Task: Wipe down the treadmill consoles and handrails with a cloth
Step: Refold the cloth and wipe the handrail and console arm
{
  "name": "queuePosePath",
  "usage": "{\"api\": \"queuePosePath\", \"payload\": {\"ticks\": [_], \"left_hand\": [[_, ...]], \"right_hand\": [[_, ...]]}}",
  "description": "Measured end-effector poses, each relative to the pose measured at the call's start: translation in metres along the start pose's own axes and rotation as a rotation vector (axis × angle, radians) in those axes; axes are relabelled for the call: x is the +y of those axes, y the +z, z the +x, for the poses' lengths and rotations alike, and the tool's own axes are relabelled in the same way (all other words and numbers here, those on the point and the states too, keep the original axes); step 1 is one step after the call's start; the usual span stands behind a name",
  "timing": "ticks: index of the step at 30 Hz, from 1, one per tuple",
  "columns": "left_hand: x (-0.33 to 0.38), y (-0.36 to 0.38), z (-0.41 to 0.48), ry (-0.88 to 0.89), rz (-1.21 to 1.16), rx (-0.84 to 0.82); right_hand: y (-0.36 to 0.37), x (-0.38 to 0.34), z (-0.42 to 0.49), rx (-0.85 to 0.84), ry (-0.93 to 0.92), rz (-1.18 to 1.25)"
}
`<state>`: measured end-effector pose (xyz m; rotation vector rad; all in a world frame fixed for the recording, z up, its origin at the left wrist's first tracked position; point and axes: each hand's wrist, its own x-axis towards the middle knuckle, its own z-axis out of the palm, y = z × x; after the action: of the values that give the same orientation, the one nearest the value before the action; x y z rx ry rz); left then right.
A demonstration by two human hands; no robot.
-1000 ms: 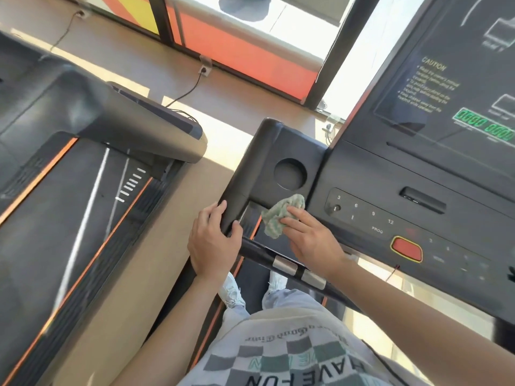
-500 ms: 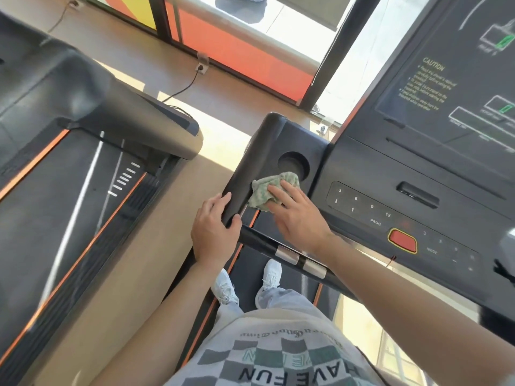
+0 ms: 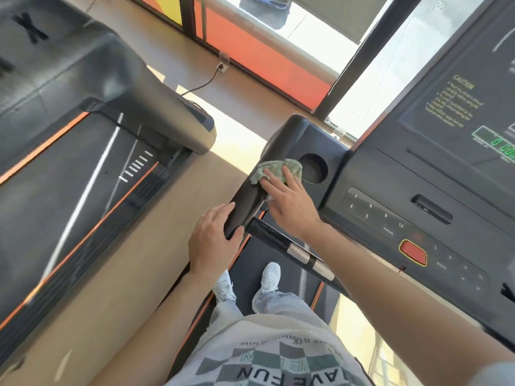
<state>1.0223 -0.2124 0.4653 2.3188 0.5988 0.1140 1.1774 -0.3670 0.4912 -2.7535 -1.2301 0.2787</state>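
Note:
My right hand (image 3: pixel 289 201) presses a crumpled green cloth (image 3: pixel 274 169) flat against the black left arm of the treadmill console (image 3: pixel 287 140), just left of its round cup holder (image 3: pixel 313 168). My left hand (image 3: pixel 214 240) grips the near end of that arm where the handrail (image 3: pixel 281 242) with its silver pulse sensors joins it. The console's button panel (image 3: pixel 390 218) with a red stop button (image 3: pixel 413 252) and the display (image 3: pixel 473 107) lie to the right.
A second treadmill (image 3: pixel 83 151) stands to the left across a strip of tan floor (image 3: pixel 178 218). A power cable and wall socket (image 3: pixel 223 65) sit by the orange window wall ahead. My white shoes (image 3: pixel 270 277) stand on the belt below.
My right hand has slid the cloth up and to the left along the console arm, from near the handrail joint to beside the cup holder. My left hand keeps its grip.

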Motion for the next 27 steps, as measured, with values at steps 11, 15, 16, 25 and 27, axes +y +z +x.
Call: {"api": "queuePosePath", "payload": {"ticks": [11, 15, 16, 25, 27], "left_hand": [[-0.023, -0.013, -0.061, -0.156, 0.211, 0.050], [-0.028, -0.014, -0.078, -0.199, 0.261, 0.061], [-0.028, -0.014, -0.081, -0.206, 0.263, 0.065], [-0.015, -0.010, -0.090, -0.213, 0.328, 0.110], [-0.014, -0.009, -0.091, -0.199, 0.325, 0.115]], "right_hand": [[0.025, -0.027, -0.030, 0.027, -0.401, 0.039], [0.009, -0.008, 0.003, 0.037, -0.280, 0.013], [0.005, -0.007, 0.010, 0.032, -0.257, 0.022], [0.032, -0.032, -0.045, 0.174, -0.426, 0.212], [0.038, -0.026, -0.069, 0.204, -0.416, 0.214]]}}
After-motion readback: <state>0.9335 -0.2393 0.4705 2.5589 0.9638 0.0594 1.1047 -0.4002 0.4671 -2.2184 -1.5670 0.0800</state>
